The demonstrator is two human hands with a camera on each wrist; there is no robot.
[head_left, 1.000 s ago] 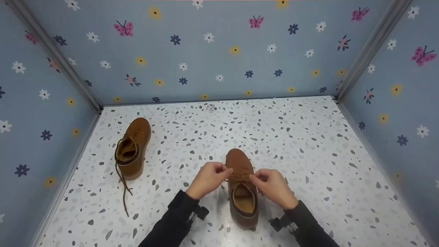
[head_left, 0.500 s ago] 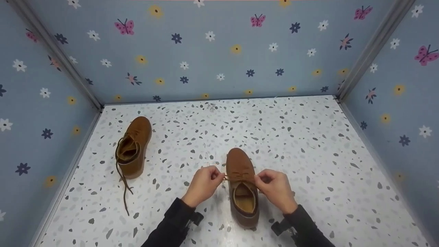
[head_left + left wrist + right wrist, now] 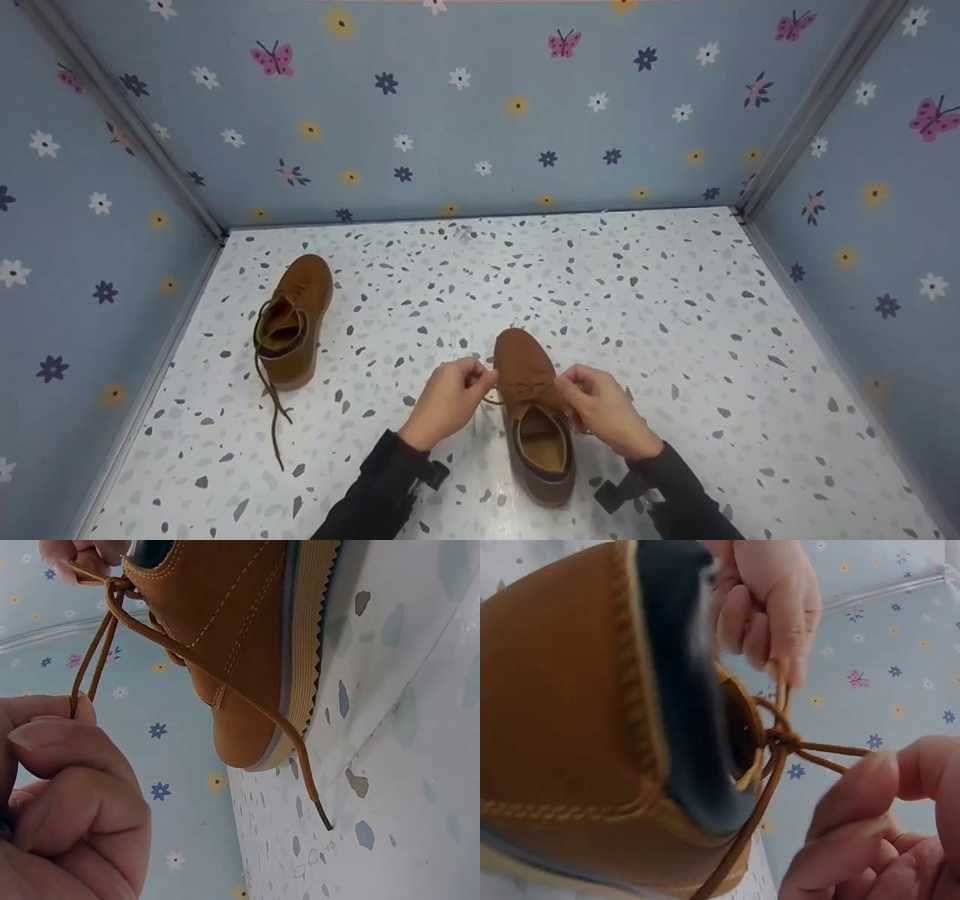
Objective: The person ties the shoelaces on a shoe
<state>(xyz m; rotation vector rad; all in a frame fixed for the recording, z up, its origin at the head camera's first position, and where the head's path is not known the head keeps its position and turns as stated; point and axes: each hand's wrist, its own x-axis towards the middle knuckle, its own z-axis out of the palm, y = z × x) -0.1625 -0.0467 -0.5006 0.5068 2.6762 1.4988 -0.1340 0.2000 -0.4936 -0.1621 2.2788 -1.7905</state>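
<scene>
A brown lace-up shoe [image 3: 519, 358] stands on the floor between both hands, its toe pointing away from me. Its lace is tied in a bow, with the knot [image 3: 782, 741] above the tongue. My left hand [image 3: 450, 397] pinches one loop of the lace [image 3: 94, 660] between thumb and forefinger, left of the shoe. On the opposite side, my right hand [image 3: 606, 411] pinches the other loop, which stretches taut from the knot in the right wrist view. One loose lace end hangs down the shoe's side in the left wrist view, its dark tip low beside the sole.
A second brown shoe [image 3: 309, 281] stands at the left, its untied lace [image 3: 274, 420] trailing over the speckled floor [image 3: 420, 300]. Blue panels [image 3: 480, 112] printed with flowers and butterflies enclose the floor at the back and both sides.
My left hand has drawn outward from the shoe, then a little forward, stretching its loop. The shoe's heel has swung slightly right, and my right hand has shifted a little. The second shoe stays put.
</scene>
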